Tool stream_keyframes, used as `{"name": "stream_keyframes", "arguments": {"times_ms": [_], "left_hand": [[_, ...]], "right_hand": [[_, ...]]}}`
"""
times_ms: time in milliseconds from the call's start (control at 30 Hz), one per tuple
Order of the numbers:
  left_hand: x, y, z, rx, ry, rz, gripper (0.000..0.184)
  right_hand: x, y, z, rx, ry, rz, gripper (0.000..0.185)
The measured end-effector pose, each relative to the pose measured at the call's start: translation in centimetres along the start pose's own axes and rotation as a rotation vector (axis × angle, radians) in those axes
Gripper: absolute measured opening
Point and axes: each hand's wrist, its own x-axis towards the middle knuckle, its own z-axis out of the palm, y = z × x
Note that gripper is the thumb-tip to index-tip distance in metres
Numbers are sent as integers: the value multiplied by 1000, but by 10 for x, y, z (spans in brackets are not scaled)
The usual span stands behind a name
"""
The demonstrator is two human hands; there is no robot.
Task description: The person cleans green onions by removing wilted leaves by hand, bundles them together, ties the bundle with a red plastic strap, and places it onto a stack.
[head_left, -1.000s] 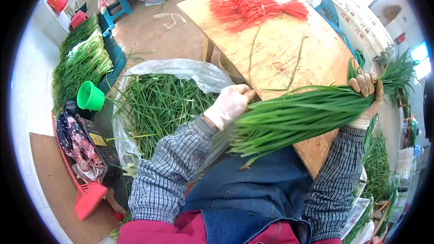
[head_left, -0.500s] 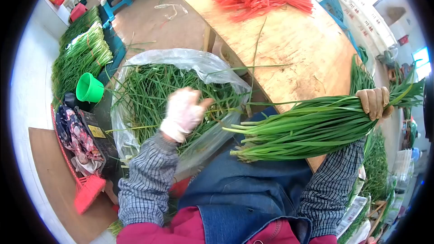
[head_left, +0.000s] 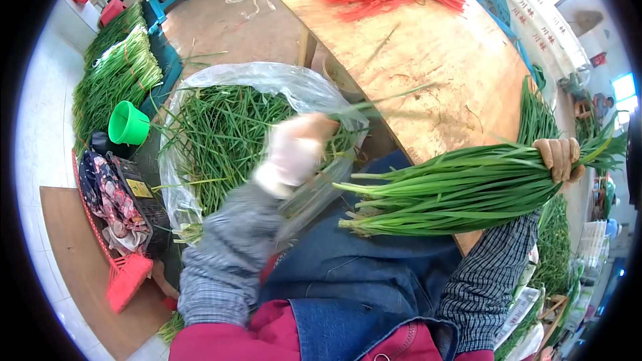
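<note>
Toward the right of the frame, my right hand is clenched around the leafy end of the green bundle, probably light, limp and easily bruised, best gripped snugly there; my blurred left hand's grip I cannot tell.

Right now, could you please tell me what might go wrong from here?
The right hand grips the green bundle toward one end only, so strands might slip out or the pale stem ends sag onto the lap. The left hand, blurred, is over the clear plastic bag and could snag its loose rim.
</note>
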Motion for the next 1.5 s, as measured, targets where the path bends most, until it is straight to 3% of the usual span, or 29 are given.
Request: {"name": "stream_keyframes", "arguments": {"times_ms": [67, 100, 133, 200, 267, 333, 367, 400, 467, 533, 567, 667, 700, 733, 933, 1000, 1067, 1167, 1267, 1300, 1367, 1400, 1433, 1467, 1500], "left_hand": [[-2, 40, -60, 102, 268, -499, 18], [-10, 24, -101, 902, 201, -299, 18], [-23, 7, -139, 1345, 91, -306, 20], [-45, 3, -157, 1810, 37, -365, 19], [-58, 19, -125, 1493, 91, 103, 18], [-70, 26, -62, 468, 55, 30, 15], [-64, 48, -33, 360, -125, 126, 15], [-61, 52, -14, 538, -459, 122, 20], [-49, 57, 27, 673, -540, 156, 31], [-41, 36, 56, 604, -557, 105, 41], [-30, 31, 62, 364, -748, -130, 41], [-36, 39, 76, -515, -632, -453, 39], [-32, 41, 73, -481, -576, -596, 29], [-33, 26, 75, -272, -505, -360, 23], [-29, 28, 69, -333, -292, -329, 17], [-21, 39, 60, -56, -257, -233, 13], [-19, 23, 62, 150, -56, 49, 8], [-18, 26, 50, 403, -56, -39, 7], [-29, 3, 40, 371, 46, -21, 7], [-30, 1, 32, 278, 152, 16, 1], [-33, -18, -9, 372, 221, 280, 5], [-41, -25, -38, 325, 223, 29, 6], [-47, -20, -74, 607, 192, -88, 6], [-59, -43, -109, 666, 336, -25, 7], [-69, -44, -147, 1090, 229, -218, 8]], "right_hand": [[-7, -2, 1, 11, 124, -35, 11], [-8, -5, -3, 16, 104, -7, 12], [-8, -8, -6, -6, 130, -13, 12], [-11, -10, -9, -47, 183, -18, 14], [-13, -11, -11, -44, 211, -12, 14], [-12, -12, -9, -47, 238, 9, 14], [-12, -12, -9, -58, 253, 8, 14], [-12, -13, -9, -60, 245, 21, 14], [-13, -18, -8, -74, 233, 41, 14], [-15, -19, -5, -103, 235, 44, 14], [-16, -21, -6, -110, 232, 46, 14], [-21, -24, -6, -117, 261, 22, 14], [-23, -24, -7, -115, 274, 11, 15], [-24, -25, -8, -109, 287, 3, 14], [-27, -31, -13, -94, 326, -10, 12], [-25, -26, -7, -107, 369, -16, 11], [-24, -24, -7, -106, 397, -11, 10], [-23, -17, -11, -125, 391, -3, 10], [-24, -15, -13, -95, 385, 33, 11], [-25, -16, -14, -94, 391, 26, 11], [-27, -21, -20, -92, 400, 13, 11], [-28, -25, -22, -83, 410, 5, 10], [-29, -28, -23, -74, 421, -4, 10], [-31, -30, -24, -65, 434, -14, 10], [-32, -31, -25, -80, 432, -20, 10]]}}
